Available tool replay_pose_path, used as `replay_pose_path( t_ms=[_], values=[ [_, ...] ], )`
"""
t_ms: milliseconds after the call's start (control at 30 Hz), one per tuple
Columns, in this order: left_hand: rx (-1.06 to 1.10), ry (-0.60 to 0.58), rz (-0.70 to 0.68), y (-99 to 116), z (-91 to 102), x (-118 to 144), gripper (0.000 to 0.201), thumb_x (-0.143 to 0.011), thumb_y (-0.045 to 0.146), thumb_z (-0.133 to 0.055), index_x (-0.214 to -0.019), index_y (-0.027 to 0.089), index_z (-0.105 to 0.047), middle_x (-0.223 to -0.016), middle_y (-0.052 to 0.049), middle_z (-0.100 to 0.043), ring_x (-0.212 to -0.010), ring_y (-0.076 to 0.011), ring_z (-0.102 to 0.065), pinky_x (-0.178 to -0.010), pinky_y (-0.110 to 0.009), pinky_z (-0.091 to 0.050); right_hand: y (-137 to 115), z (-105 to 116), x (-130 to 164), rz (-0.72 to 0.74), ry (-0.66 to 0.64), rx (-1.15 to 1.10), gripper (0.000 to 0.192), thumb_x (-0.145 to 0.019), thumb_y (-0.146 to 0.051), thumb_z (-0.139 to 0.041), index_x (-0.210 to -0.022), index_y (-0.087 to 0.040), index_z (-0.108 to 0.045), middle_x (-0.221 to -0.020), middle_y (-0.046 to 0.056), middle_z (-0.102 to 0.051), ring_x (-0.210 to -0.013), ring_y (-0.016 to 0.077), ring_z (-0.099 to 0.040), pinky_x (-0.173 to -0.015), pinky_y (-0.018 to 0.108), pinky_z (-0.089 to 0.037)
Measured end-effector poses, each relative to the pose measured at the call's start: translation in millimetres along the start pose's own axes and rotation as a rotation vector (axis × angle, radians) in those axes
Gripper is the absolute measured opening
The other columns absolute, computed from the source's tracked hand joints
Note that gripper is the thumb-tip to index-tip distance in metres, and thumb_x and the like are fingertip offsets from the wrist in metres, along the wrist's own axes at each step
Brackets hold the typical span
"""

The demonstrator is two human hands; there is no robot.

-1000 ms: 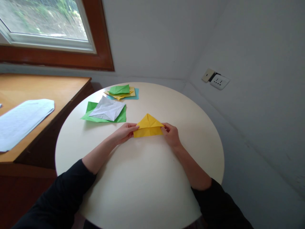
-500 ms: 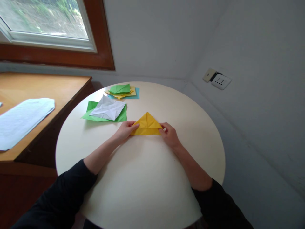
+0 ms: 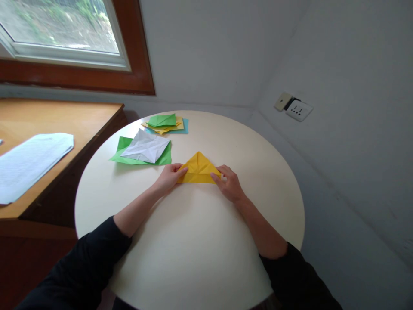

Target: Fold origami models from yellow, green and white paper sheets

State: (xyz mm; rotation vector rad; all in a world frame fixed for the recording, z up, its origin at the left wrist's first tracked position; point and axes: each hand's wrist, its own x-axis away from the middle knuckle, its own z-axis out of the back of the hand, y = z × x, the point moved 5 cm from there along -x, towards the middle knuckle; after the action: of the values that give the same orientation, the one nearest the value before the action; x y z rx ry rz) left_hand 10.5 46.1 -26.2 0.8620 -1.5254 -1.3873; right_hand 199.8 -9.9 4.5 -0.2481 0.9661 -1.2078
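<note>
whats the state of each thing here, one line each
yellow paper: folded to a peak, held in both hands
left hand: gripping its left end
right hand: pinching its right end
white paper: creased, on a green sheet
small green paper: folded, atop the far pile
wall socket: nothing plugged in
window: cannot tell if open

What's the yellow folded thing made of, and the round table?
The yellow folded thing looks like thin, matt paper: it shows straight creases. The round table has a smooth, pale top with a soft sheen, perhaps laminate or painted wood.
</note>
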Motion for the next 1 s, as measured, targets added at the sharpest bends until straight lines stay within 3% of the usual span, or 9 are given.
replay_pose_path(
  t_ms=[233, 467, 600, 767, 900, 1000],
  values=[
    [-0.016, 0.000, -0.044, 4, -0.9, 1, 0.028, -0.069, 0.042, -0.061, -0.071, 0.013, -0.060, -0.061, 0.001, -0.056, -0.057, -0.0111, -0.051, -0.050, -0.020, -0.037, 5, -1, 0, -0.020, 0.045, -0.040, 0.020, -0.082, -0.032, -0.047, -0.070, -0.020, -0.058, -0.071, 0.003, -0.059, -0.070, 0.0161, -0.054, -0.068, 0.030, -0.043],
    [-0.182, 0.008, -0.142, 16, -1.4, 5, 0.029, -0.075, 0.039, -0.053, -0.076, 0.012, -0.064, -0.066, 0.000, -0.058, -0.061, -0.0110, -0.051, -0.055, -0.020, -0.038, 3, 1, 0, 0.025, 0.067, -0.012, 0.011, -0.077, -0.025, -0.052, -0.073, -0.020, -0.060, -0.072, 0.003, -0.061, -0.070, 0.0160, -0.054, -0.067, 0.030, -0.045],
    [-0.358, 0.041, -0.360, 27, -1.8, 8, 0.024, -0.078, 0.031, -0.052, -0.084, 0.014, -0.068, -0.086, -0.006, -0.062, -0.082, -0.0167, -0.056, -0.073, -0.025, -0.043, 3, 4, 1, 0.060, 0.110, -0.038, 0.009, -0.077, -0.022, -0.054, -0.075, -0.021, -0.063, -0.073, 0.003, -0.061, -0.073, 0.0168, -0.055, -0.070, 0.031, -0.046],
    [-0.670, 0.151, -0.720, 38, -3.6, 18, 0.022, -0.081, 0.020, -0.051, -0.093, 0.024, -0.070, -0.100, -0.007, -0.054, -0.095, -0.0189, -0.050, -0.087, -0.036, -0.041, 7, 9, 1, 0.032, 0.183, 0.057, 0.016, -0.075, -0.015, -0.057, -0.082, -0.025, -0.069, -0.083, 0.004, -0.058, -0.081, 0.0185, -0.054, -0.079, 0.036, -0.044],
    [-0.897, 0.206, -0.819, 38, -5.8, 21, 0.024, -0.082, 0.017, -0.051, -0.093, 0.027, -0.070, -0.094, -0.007, -0.050, -0.089, -0.0195, -0.043, -0.084, -0.040, -0.040, 11, 9, 1, 0.031, 0.188, 0.130, 0.024, -0.073, -0.010, -0.057, -0.082, -0.027, -0.071, -0.083, 0.003, -0.055, -0.081, 0.0189, -0.050, -0.079, 0.037, -0.043],
    [-1.010, 0.168, -0.813, 33, -9.1, 19, 0.027, -0.083, 0.016, -0.049, -0.097, 0.026, -0.070, -0.089, -0.007, -0.049, -0.084, -0.0193, -0.042, -0.079, -0.038, -0.039, 13, 7, 1, 0.037, 0.173, 0.168, 0.025, -0.073, -0.009, -0.056, -0.082, -0.027, -0.071, -0.082, 0.004, -0.055, -0.080, 0.0190, -0.049, -0.077, 0.036, -0.041]
  ],
)
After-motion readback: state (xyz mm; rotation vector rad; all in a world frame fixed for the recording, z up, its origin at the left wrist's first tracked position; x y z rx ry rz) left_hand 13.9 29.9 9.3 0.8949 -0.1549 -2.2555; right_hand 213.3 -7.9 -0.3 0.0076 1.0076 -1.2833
